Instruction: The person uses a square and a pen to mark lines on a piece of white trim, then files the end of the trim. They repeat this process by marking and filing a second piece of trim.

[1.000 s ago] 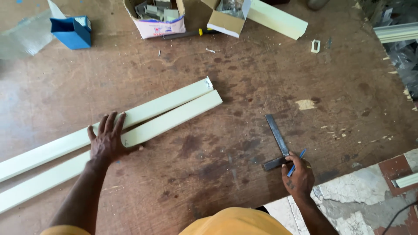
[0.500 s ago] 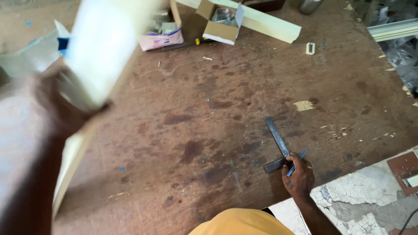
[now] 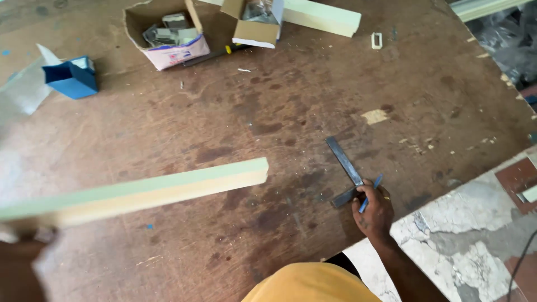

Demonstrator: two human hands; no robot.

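My left hand (image 3: pixel 19 265) is a blur at the lower left edge and holds one end of a long cream plastic strip (image 3: pixel 168 187). The strip hangs above the brown wooden table (image 3: pixel 251 106), its free end pointing right. My right hand (image 3: pixel 373 211) rests near the table's front edge, gripping a blue pen (image 3: pixel 371 191). Its fingers press on the dark stock of a metal try square (image 3: pixel 344 162), whose blade lies flat and points away to the upper left.
At the back stand an open cardboard box of metal parts (image 3: pixel 168 36), a second small box (image 3: pixel 254 22), a cream strip piece (image 3: pixel 321 15) and a screwdriver (image 3: pixel 215 54). A blue box (image 3: pixel 71 78) sits far left. Tiled floor (image 3: pixel 475 223) shows past the table's right edge.
The two strips lay flat under my left hand a second ago. That hand lifted a strip, swung it up close to the camera, and now holds it lower, level. My right hand stayed put.
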